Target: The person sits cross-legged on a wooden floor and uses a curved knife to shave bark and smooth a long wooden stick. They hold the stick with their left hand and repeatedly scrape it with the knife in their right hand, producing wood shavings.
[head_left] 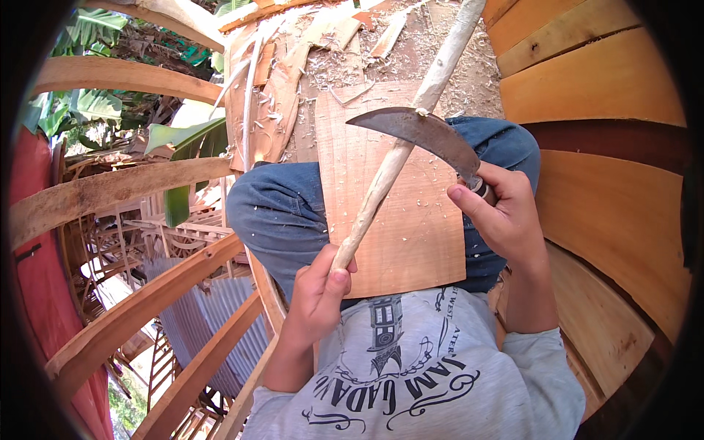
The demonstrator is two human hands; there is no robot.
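My left hand [317,293] is closed around the near end of a long, pale, peeled wooden stick [383,183]. The stick slants away from me toward the upper right, and its far end runs out of the picture. In my right hand [506,213] is the short handle of a sickle [422,133]. Its dark curved blade lies across the stick, pointing left, and a small shaving sits where they meet. A flat wooden board [411,242] rests over my lap beneath the stick, with small chips scattered on it.
Wood shavings [330,66] and offcuts cover the plank floor ahead. Orange-brown plank walling [609,198] rises close on my right. To the left are open wooden rails [132,187], with banana leaves [187,139] and corrugated sheeting [220,315] beyond and below them.
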